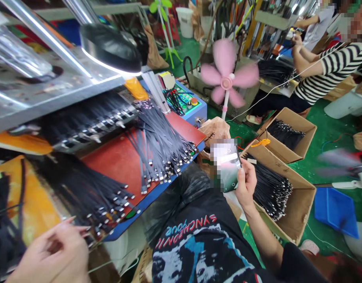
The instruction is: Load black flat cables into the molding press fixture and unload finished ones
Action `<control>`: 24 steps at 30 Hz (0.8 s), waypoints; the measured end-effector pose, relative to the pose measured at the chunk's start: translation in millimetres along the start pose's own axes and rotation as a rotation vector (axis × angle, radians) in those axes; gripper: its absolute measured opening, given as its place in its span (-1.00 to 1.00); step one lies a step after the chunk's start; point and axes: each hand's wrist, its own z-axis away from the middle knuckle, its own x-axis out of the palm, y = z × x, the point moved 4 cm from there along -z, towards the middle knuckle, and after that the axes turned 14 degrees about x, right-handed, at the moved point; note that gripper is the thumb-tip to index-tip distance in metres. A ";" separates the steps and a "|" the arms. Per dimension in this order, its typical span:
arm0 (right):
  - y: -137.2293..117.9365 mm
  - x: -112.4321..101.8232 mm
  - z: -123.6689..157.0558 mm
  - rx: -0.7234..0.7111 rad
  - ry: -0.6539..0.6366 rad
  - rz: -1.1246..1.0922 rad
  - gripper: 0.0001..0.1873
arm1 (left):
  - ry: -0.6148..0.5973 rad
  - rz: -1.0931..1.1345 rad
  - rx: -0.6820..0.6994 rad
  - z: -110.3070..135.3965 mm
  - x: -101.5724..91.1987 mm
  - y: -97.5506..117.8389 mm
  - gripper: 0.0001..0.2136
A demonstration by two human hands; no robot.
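My right hand point(246, 181) is wrapped around a smartphone point(228, 161) with a lit screen, held over my lap; part of the phone is pixelated. At the lower left is my left hand point(58, 249), its fingers curled together beside a bundle of black cables point(89, 192). What its fingertips hold, if anything, cannot be made out. That bundle fans across a red-brown work surface point(100, 157), metal plug ends toward me. Another pile of black cables point(165, 145) lies further right on the same surface.
A black lamp point(110, 49) hangs above the machine's row of clamped cables point(89, 122). A blue control box point(188, 104) stands behind. A pink fan point(226, 80) spins ahead. Cardboard boxes point(305, 196) of cables and a blue bin point(336, 210) stand right. A person in a striped shirt point(343, 70) sits beyond.
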 end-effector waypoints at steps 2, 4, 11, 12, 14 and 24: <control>-4.7 -1.2 0.9 0.006 0.007 0.003 -0.65 | 0.013 0.013 -0.063 0.3 0.6 0.3 -0.68; -10.2 -1.9 2.4 0.004 0.012 -0.001 -0.67 | 0.028 0.010 -0.072 0.5 0.6 2.3 -0.67; -29.6 3.4 13.9 -0.051 -0.037 -0.024 -0.68 | 0.045 -0.021 -0.055 3.9 -1.3 0.6 -0.61; -31.1 4.9 15.6 -0.054 -0.047 -0.028 -0.68 | 0.052 -0.023 -0.043 4.2 -1.4 0.0 -0.61; -32.6 8.1 18.7 -0.054 -0.066 -0.033 -0.68 | 0.055 -0.028 -0.016 4.5 -1.3 -0.7 -0.62; -28.2 17.7 24.9 -0.002 -0.129 -0.024 -0.67 | -0.090 -0.078 0.016 16.1 -7.3 19.0 -0.70</control>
